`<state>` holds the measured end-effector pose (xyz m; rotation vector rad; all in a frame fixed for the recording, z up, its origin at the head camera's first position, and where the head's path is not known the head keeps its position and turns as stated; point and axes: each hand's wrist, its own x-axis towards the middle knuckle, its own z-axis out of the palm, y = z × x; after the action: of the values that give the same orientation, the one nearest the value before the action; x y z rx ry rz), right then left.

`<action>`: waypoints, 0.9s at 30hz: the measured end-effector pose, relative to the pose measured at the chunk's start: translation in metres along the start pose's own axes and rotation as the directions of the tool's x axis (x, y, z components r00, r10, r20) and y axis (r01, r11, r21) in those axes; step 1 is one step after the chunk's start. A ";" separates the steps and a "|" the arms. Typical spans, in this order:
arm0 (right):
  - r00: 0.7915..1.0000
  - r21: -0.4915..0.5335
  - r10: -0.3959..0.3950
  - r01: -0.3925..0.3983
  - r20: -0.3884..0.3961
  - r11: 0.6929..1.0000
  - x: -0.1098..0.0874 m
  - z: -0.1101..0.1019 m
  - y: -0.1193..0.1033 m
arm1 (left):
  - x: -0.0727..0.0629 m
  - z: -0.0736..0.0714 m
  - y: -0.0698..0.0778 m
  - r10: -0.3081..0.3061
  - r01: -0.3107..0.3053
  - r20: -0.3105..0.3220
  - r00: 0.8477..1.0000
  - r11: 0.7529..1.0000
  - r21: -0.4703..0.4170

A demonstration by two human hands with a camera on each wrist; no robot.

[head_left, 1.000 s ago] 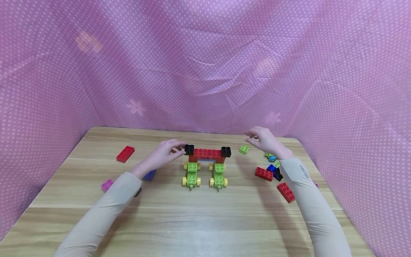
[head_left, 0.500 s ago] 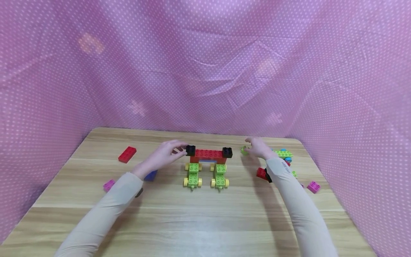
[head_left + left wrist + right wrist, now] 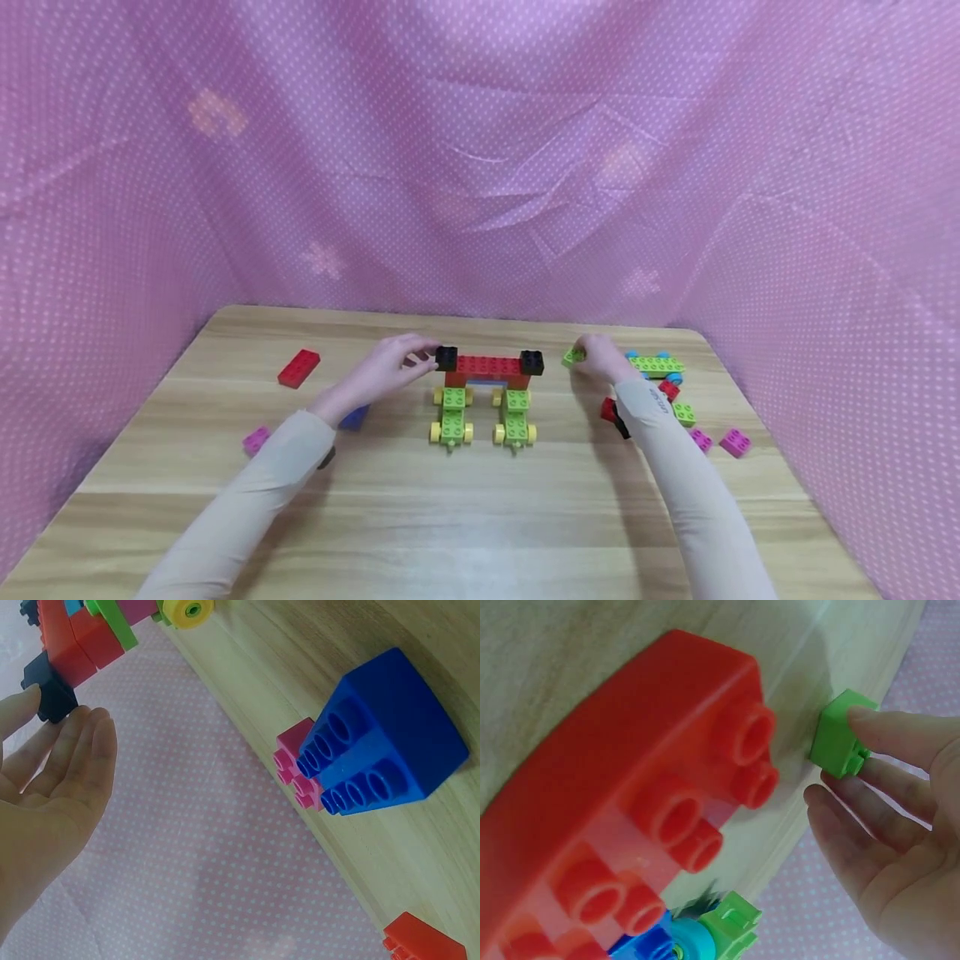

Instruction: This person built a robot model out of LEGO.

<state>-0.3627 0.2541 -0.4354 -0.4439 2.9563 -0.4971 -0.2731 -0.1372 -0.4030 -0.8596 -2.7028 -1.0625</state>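
Note:
In the head view, my left hand pinches a black brick between thumb and fingertips. That brick forms the left end of a red brick row; a second black brick caps the right end. The row stands over two lime-green wheeled bases with yellow wheels. Farther right, my right hand pinches a small lime-green brick near the table's back edge. In the right wrist view, the thumb lies on top of this green brick and the fingertips touch its studded side.
At left lie a red brick, a pink brick and a blue brick. Right of my right hand are a green wheeled base with blue wheels, a green brick and a pink brick. Pink dotted cloth surrounds the table.
My right hand has come down from above the table onto the small green brick and now pinches it. The left hand stays at the black brick.

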 end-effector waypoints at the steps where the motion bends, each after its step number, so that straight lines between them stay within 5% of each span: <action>1: 1.000 0.009 -0.004 0.004 -0.007 1.000 -0.001 0.001 0.000 | 0.000 0.000 0.000 -0.001 0.001 0.000 1.000 1.000 -0.005; 14: 0.987 0.026 -0.087 0.092 -0.134 0.995 -0.022 -0.003 -0.012 | -0.003 0.003 0.002 -0.017 0.017 -0.007 1.000 1.000 -0.026; 27: 0.904 0.058 -0.281 0.315 -0.323 0.947 -0.058 -0.044 -0.056 | -0.006 0.010 0.001 -0.002 -0.001 -0.062 0.998 0.999 -0.052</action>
<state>-0.2992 0.2344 -0.3722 -0.8923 3.1473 -0.8286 -0.2668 -0.1332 -0.4116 -0.8197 -2.6354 -1.1452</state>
